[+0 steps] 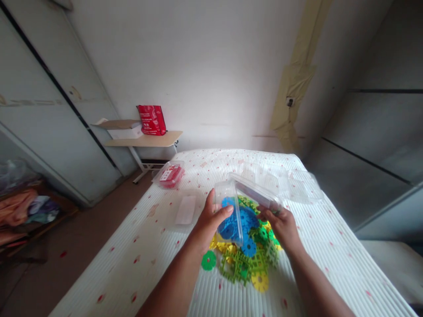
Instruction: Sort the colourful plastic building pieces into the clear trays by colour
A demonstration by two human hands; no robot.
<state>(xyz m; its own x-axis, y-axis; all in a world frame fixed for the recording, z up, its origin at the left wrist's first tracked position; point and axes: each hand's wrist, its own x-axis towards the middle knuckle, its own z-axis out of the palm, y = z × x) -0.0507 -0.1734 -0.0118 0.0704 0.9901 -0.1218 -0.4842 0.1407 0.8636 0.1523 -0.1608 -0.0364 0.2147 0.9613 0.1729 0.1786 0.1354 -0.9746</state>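
My left hand [211,219] grips a clear plastic box [228,207] that holds several blue snowflake-shaped pieces [231,222]; the box is tilted above the bed. My right hand [282,224] is closed on the box's clear lid [256,192], which stands up at the box's far side. Under both hands lies a heap of green, yellow and blue interlocking pieces [246,259] on the white bedspread [155,259]. One green round piece [208,260] lies apart at the heap's left.
A clear box with red pieces [169,174] and a flat clear lid [186,209] lie to the left. Several empty clear containers [291,182] stand behind. A side table [145,141] with a red bag [151,119] is beyond the bed.
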